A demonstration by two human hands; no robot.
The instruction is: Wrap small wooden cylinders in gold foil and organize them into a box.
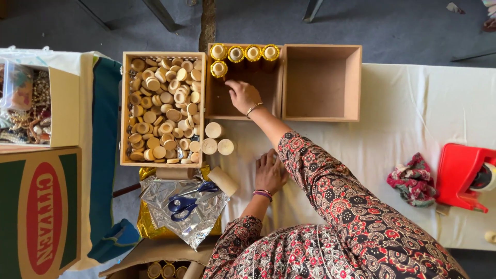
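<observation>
- Right hand (243, 96) is reaching into the middle wooden box (219, 106), grip loose with fingers curled down toward the box floor, not holding anything as far as I can see. It's just below the gold spools.
- Left hand (269, 173) is lying flat on the counter (413, 113), palm down, fingers spread, grip released and nothing under it.
- Counter itself is covered with a plain white cloth, biggest thing in the shot.
- Cardboard carton (41, 206) with a red oval on green sits at the far left edge.
- Big wooden tray (125, 108) left of the middle box is packed full of round wooden caps (163, 108).
- Second wooden box (321, 82), just right of the middle one and touching it.
- Crinkled silver foil sheet (199, 217) below the tray, with blue-handled scissors (187, 202) lying on top.
- Red plastic thing (460, 175) at the right edge, can't tell what it is exactly.
- Bunched patterned rag (413, 181) just beside it.
- Gold spools (244, 53): four in a row along the far wall of the middle box, one more tucked in front at the left.
- Three loose wooden caps (217, 139) on the counter, between the tray and the left hand, plus a wooden cylinder (223, 181) lying tilted near the scissors.
</observation>
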